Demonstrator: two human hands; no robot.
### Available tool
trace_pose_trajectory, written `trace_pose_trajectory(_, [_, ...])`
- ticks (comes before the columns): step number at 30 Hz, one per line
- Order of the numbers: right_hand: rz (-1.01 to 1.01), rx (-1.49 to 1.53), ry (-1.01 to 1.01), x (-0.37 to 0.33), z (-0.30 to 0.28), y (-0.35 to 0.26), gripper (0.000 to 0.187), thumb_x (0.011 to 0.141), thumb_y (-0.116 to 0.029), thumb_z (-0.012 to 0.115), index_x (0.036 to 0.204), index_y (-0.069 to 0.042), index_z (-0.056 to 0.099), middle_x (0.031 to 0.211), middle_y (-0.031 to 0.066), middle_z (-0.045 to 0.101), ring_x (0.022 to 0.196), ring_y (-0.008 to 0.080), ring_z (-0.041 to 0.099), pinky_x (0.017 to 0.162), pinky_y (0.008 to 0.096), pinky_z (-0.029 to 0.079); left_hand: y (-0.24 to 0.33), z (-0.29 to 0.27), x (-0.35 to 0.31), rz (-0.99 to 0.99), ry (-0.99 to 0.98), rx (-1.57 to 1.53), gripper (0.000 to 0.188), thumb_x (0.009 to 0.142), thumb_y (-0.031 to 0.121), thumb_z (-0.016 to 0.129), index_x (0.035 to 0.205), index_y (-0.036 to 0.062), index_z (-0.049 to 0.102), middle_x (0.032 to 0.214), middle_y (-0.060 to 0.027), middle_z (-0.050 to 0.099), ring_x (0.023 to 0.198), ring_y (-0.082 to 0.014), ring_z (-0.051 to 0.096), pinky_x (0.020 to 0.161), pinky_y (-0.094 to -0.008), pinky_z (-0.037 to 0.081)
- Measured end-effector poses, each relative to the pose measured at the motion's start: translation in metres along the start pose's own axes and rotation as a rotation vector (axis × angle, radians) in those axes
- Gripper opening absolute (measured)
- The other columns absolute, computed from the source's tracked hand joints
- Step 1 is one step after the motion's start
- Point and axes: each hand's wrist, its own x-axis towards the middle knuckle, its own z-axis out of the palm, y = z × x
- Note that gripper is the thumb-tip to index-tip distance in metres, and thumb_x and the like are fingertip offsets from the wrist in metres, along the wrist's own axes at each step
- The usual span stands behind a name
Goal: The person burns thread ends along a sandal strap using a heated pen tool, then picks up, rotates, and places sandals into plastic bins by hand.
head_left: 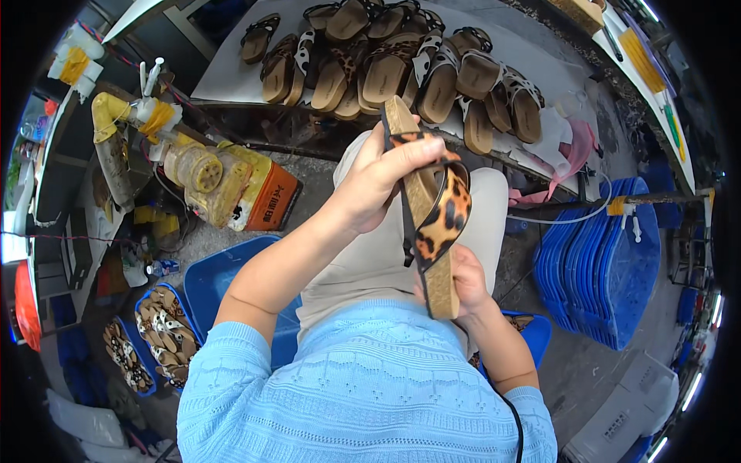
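A leopard-print sandal (446, 219) with a cork-coloured sole is held up over my lap, turned on its side. My left hand (378, 174) grips it near the far end, the thumb lying across the upper strap. At the near end my right hand (465, 282) closes round the sole's edge, its fingers partly hidden behind the sandal. Beyond my knees, many sandals (386, 77) with spotted and dark straps lie crowded on a pale-covered bench (231, 65).
To the left stands a yellow and orange machine (220, 181) with pipes. Blue tubs (224, 270) and sandal-filled trays (166, 332) sit on the floor at the left. Stacked blue baskets (598, 266) are at the right, below a thin hose (563, 221) and a pink cloth (567, 158).
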Motion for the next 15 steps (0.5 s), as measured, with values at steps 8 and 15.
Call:
trace_pose_trajectory(8, [-0.003,0.175,-0.023,0.004,0.011,-0.012,0.024,0.098,-0.020,0.044,0.105,0.001,0.052,0.065,0.0092,0.050,0.047,0.0187,0.045,0.041,0.0331,0.040,-0.048,-0.010,-0.025,0.014,-0.088,-0.334,0.078,0.086,0.045,0.067,0.139,-0.0002,0.031,0.125,-0.0120,0.054,0.115,-0.0208,0.053,0.098,-0.0371,0.042])
trace_pose_trajectory(15, [-0.014,0.173,-0.043,0.008,0.010,-0.005,0.021,0.098,-0.021,0.043,0.103,-0.003,0.052,0.062,0.0066,0.047,0.045,0.0173,0.043,0.038,0.0317,0.037,-0.054,0.008,-0.040,-0.047,-0.055,-0.186,0.081,0.077,0.028,0.077,0.135,-0.0061,0.032,0.119,-0.0178,0.055,0.110,-0.0255,0.057,0.095,-0.0371,0.047])
